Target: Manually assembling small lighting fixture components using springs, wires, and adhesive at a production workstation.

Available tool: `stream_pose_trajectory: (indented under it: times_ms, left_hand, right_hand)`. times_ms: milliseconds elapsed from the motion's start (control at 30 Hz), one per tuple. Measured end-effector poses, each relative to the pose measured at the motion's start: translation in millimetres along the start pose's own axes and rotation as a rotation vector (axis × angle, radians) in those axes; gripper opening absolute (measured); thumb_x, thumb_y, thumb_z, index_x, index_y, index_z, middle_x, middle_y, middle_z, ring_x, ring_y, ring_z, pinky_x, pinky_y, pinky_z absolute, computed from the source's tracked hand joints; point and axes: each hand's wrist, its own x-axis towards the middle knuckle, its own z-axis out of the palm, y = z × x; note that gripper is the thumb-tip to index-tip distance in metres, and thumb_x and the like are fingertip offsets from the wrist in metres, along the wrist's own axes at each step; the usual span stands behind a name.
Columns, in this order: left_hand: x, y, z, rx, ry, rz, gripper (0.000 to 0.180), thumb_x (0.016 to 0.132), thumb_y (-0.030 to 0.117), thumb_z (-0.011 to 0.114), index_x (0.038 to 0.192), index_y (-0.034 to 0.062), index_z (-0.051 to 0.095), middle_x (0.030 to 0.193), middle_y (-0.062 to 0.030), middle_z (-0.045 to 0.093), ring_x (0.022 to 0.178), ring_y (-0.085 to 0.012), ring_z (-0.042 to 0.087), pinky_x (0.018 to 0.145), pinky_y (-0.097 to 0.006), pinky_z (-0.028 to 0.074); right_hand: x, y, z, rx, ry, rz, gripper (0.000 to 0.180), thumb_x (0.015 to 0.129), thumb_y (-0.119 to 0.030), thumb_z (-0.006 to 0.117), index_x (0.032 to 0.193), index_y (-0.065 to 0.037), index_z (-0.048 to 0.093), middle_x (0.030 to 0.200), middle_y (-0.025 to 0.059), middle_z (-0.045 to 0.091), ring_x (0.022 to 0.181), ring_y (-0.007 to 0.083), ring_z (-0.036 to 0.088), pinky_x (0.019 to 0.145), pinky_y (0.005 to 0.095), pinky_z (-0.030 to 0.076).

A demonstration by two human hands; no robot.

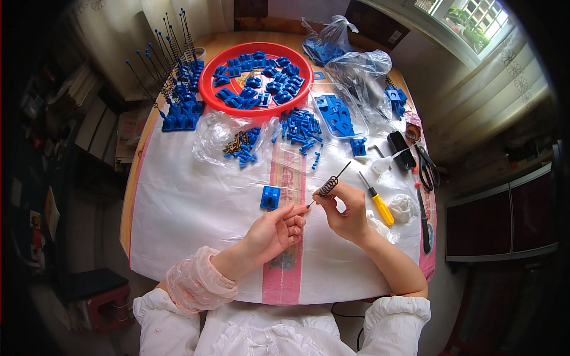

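Observation:
My right hand (344,210) is closed in a pinch around a black coil spring (328,186), which sits on a thin metal rod (344,168). The rod slants down to the left and ends in a small blue tip (308,206). Just beside that tip is the extended index finger of my left hand (270,237), palm turned up and other fingers loosely curled, with nothing visible in them. Whether the finger touches the tip is hard to make out. A square blue plastic piece (271,197) lies on the white sheet beyond my left fingertips.
Farther back stands a red basin (205,89) of blue parts. Assembled rods with springs (181,115) rise at the far left. Blue pegs (301,127), brass-coloured screws (237,142) and a clear tray (359,127) lie nearer. On the right are a yellow-handled screwdriver (382,207) and scissors (428,169).

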Motion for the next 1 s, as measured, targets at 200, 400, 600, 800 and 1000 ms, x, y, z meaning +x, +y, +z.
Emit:
stream_pose_trajectory:
  times_ms: [200, 400, 600, 800, 1000]
  left_hand:
    - [0.4, -0.9, 0.4, 0.009, 0.012, 0.006, 0.041, 0.106, 0.031, 0.042, 0.132, 0.0005, 0.052, 0.091, -0.0001, 0.059, 0.082, -0.0109, 0.055, 0.076, -0.027, 0.045]
    - [-0.7, -0.6, 1.8, 0.025, 0.019, 0.012, 0.042, 0.106, 0.032, 0.043, 0.132, 0.0003, 0.051, 0.091, -0.0001, 0.059, 0.082, -0.0101, 0.055, 0.076, -0.026, 0.045]
    - [0.3, -1.1, 0.1, 0.031, 0.013, 0.014, 0.042, 0.106, 0.033, 0.044, 0.132, 0.0007, 0.052, 0.091, 0.0000, 0.059, 0.083, -0.0098, 0.056, 0.076, -0.026, 0.045]
    - [-0.3, -0.5, 1.3, 0.022, 0.016, 0.006, 0.041, 0.106, 0.033, 0.044, 0.131, 0.0011, 0.052, 0.090, 0.0001, 0.059, 0.082, -0.0099, 0.056, 0.076, -0.026, 0.045]
    - [-0.2, -0.9, 1.1, 0.025, 0.019, 0.008, 0.041, 0.106, 0.033, 0.044, 0.130, 0.0011, 0.053, 0.090, 0.0000, 0.059, 0.082, -0.0099, 0.056, 0.076, -0.026, 0.045]
  right_hand:
    - [0.4, 0.7, 0.9, -0.005, 0.012, -0.014, 0.018, 0.079, 0.012, 0.067, 0.093, 0.000, 0.066, 0.078, 0.0080, 0.067, 0.060, 0.0173, 0.061, 0.051, 0.0268, 0.044]
    - [0.2, 0.4, 0.9, 0.004, 0.007, -0.005, 0.017, 0.079, 0.012, 0.067, 0.092, 0.000, 0.065, 0.077, 0.0081, 0.065, 0.060, 0.0175, 0.061, 0.051, 0.0270, 0.043]
    - [-0.1, 1.2, 1.0, 0.002, 0.009, -0.008, 0.017, 0.079, 0.012, 0.067, 0.091, 0.000, 0.065, 0.077, 0.0080, 0.065, 0.060, 0.0175, 0.061, 0.050, 0.0270, 0.043]
    - [-0.6, 3.1, 1.6, 0.002, 0.020, -0.015, 0.018, 0.079, 0.012, 0.067, 0.091, 0.000, 0.065, 0.078, 0.0080, 0.066, 0.060, 0.0175, 0.061, 0.051, 0.0271, 0.044]
    - [-1.1, 3.8, 1.9, 0.008, 0.016, -0.018, 0.017, 0.079, 0.012, 0.067, 0.091, 0.000, 0.065, 0.078, 0.0082, 0.066, 0.059, 0.0175, 0.060, 0.051, 0.0271, 0.043]
